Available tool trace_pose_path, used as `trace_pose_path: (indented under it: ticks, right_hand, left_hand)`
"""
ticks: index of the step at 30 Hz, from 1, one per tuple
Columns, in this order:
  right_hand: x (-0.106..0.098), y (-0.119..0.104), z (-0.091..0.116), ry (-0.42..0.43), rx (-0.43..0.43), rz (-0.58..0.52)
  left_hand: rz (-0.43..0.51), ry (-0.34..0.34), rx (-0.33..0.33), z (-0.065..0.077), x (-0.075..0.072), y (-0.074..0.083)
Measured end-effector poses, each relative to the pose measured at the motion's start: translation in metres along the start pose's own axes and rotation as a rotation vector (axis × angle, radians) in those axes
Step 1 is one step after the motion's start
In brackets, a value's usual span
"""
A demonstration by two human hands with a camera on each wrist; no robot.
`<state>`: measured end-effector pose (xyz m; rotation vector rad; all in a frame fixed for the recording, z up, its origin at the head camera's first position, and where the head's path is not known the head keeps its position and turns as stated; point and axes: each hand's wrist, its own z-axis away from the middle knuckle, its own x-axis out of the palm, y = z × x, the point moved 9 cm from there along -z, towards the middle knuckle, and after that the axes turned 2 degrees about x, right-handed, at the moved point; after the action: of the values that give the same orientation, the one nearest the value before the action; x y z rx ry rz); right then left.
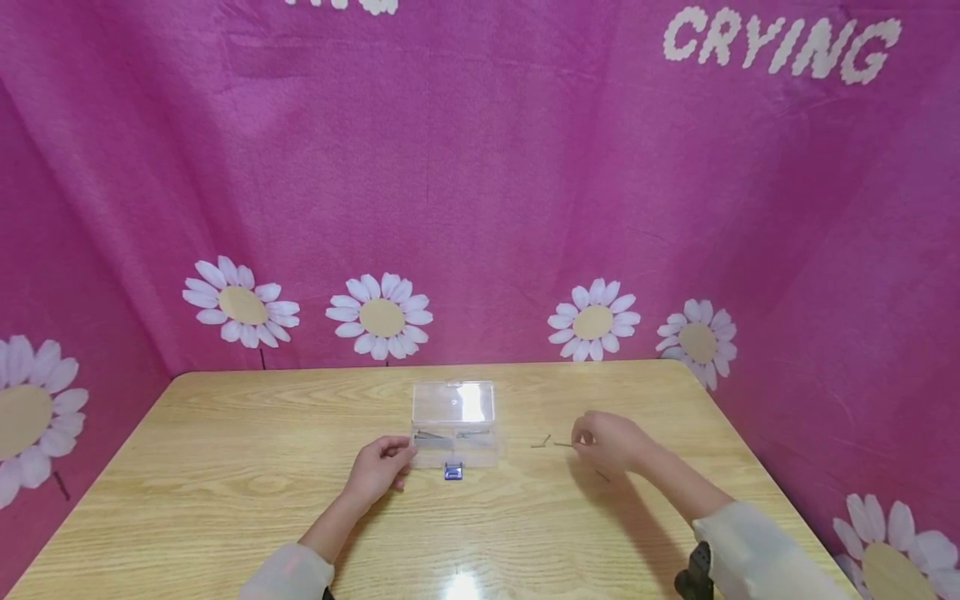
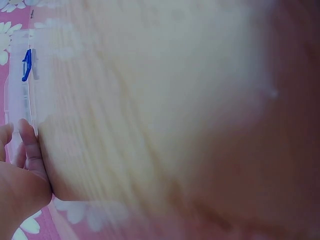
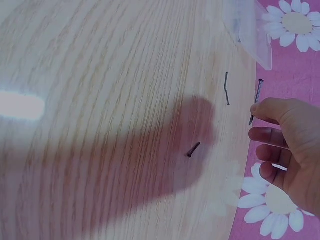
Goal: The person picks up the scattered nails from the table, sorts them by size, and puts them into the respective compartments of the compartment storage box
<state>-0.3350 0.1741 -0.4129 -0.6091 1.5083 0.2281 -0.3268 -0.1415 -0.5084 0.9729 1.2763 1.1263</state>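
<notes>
A clear plastic box stands with its lid raised at the back and a blue latch at the front. Dark nails lie inside, on both sides of a divider. My left hand rests at the box's left side, fingertips against its wall; the left wrist view shows those fingers fairly straight. To the right of the box, my right hand pinches a nail between thumb and forefinger, its head pointing away from the fingers. The other fingers of that hand curl loosely.
On the table, two small nails lie almost end to end between box and right hand. Another short dark nail lies within the right hand's shadow. A pink curtain with daisies hangs behind and beside the table.
</notes>
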Motion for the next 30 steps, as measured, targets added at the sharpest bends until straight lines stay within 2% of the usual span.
trace_pose_path:
  ticks: [18,30]
  right_hand:
    - [0.005,-0.018,-0.022,0.004,-0.04,-0.018]
    - [0.015,-0.024,-0.034,-0.015,-0.03,-0.019]
  left_hand:
    - [-0.015,-0.001,-0.001,-0.002,0.0,0.0]
    - [-0.019,-0.001,-0.018,-0.002,-0.001,-0.003]
